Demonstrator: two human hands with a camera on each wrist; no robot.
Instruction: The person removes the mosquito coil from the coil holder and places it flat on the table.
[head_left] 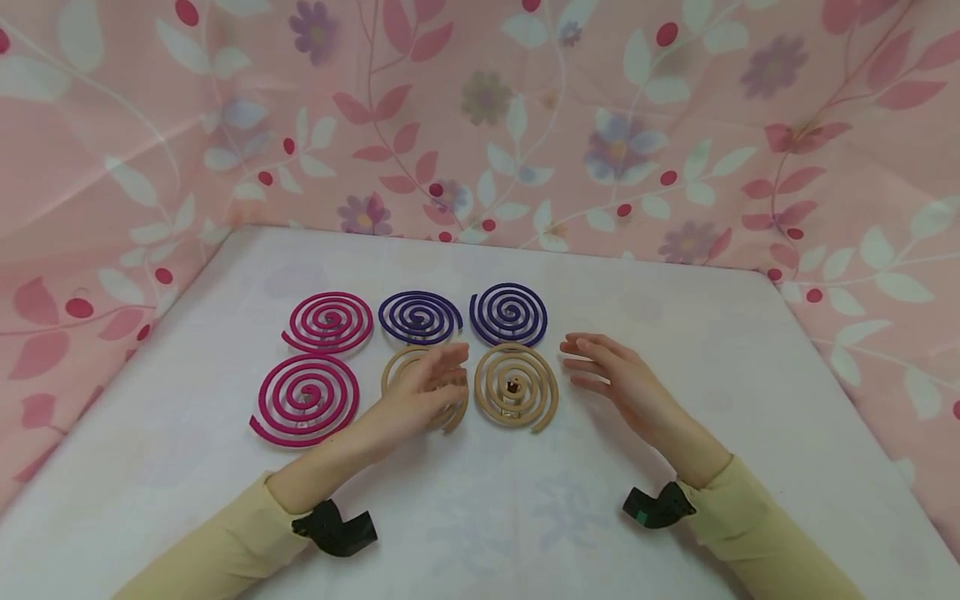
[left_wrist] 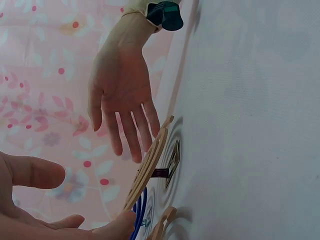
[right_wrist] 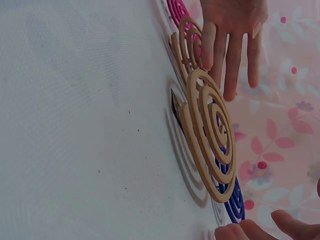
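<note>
Two tan mosquito coils lie in the front row, each raised on a small stand. My left hand (head_left: 420, 385) is over the left tan coil (head_left: 397, 362) and partly hides it in the head view; its fingers point right and it holds nothing. To the right of the other tan coil (head_left: 517, 350), my right hand (head_left: 618, 375) hovers with loosely bent fingers and nothing in them. In the right wrist view that tan coil (right_wrist: 192, 125) tilts above its metal stand (right_wrist: 175, 104). The left wrist view shows a dark post (left_wrist: 161, 173) under it.
Behind stand two dark blue coils (head_left: 420, 293) side by side. Two pink coils (head_left: 330, 296) are at the left, one in front of the other. A white cloth (head_left: 510, 517) covers the table, and a pink floral curtain (head_left: 480, 125) hangs behind it.
</note>
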